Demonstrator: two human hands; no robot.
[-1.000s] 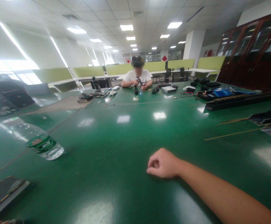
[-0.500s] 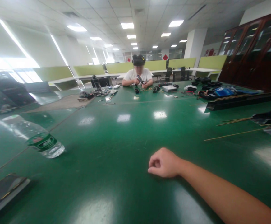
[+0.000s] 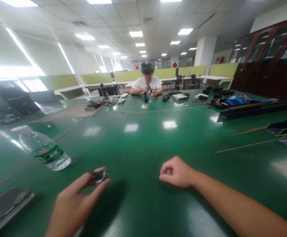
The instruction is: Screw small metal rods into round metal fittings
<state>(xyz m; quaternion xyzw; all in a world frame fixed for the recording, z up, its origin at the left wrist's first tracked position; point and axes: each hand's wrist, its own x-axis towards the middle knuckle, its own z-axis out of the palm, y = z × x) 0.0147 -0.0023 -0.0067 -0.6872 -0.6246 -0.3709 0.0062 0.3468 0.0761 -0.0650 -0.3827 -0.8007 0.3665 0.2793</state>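
My left hand [image 3: 78, 194] is over the near part of the green table [image 3: 138, 154], at the lower left. Thumb and fingers pinch a small round dark-and-silver object [image 3: 100, 177]; its exact kind is blurred. On the tabletop to the right, my right hand [image 3: 176, 172] rests on its side with the fingers curled into a loose fist. A hollow shows inside the curl, and nothing is visible in it. Beyond my left hand is a clear water bottle [image 3: 48, 153] with a green label and a white cap.
A flat dark device [image 3: 7, 209] lies at the lower left edge. Thin brass-coloured rods [image 3: 248, 147] and black channels [image 3: 257, 110] lie at the right. Across the table, a person [image 3: 147, 84] in a white shirt holds a dark tool among electronics and parts.
My left hand has come into view from below, holding the small round object. The right hand keeps its curled pose. The view has tilted slightly upward.
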